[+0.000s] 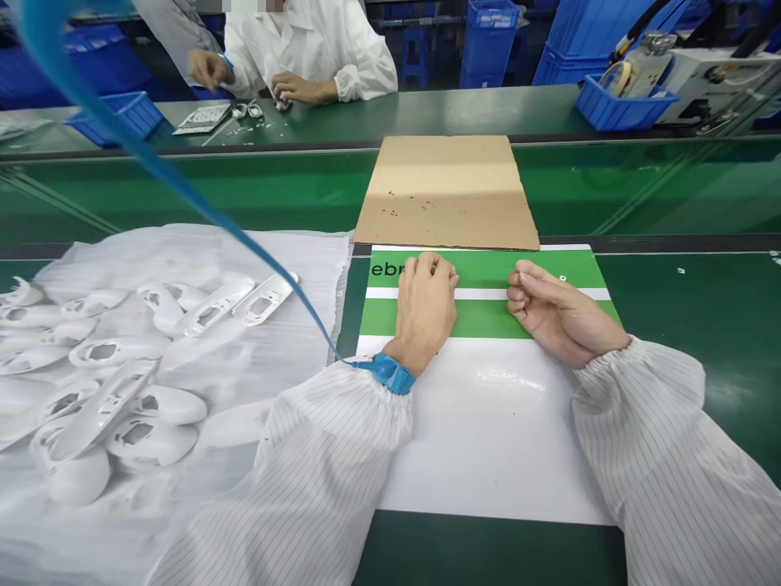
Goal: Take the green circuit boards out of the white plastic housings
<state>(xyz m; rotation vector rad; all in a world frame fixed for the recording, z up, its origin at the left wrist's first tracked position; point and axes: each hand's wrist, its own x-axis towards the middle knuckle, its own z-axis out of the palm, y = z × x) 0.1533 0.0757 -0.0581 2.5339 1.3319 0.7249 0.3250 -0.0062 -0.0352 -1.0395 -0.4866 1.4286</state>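
Observation:
My left hand (427, 305), with a blue wrist strap (394, 374), rests over the green band of a white and green sheet (476, 431). Its fingers curl downward, and the tips are hidden. Over the right part of the same band, my right hand (561, 313) is closed, thumb pressed against bent fingers. Whatever either hand may hold does not show. A tiny white piece (562, 278) lies just beyond the right thumb. White plastic shells (211, 305) with cut-out openings lie in a loose pile to the left.
The shells lie on a white foam sheet (305, 252). Cardboard (445, 191) with small dark bits lies beyond the printed sheet. A blue cord (244, 236) crosses the view to my wrist. Across the bench, a person in white (311, 49) handles small parts near a blue bin (115, 116).

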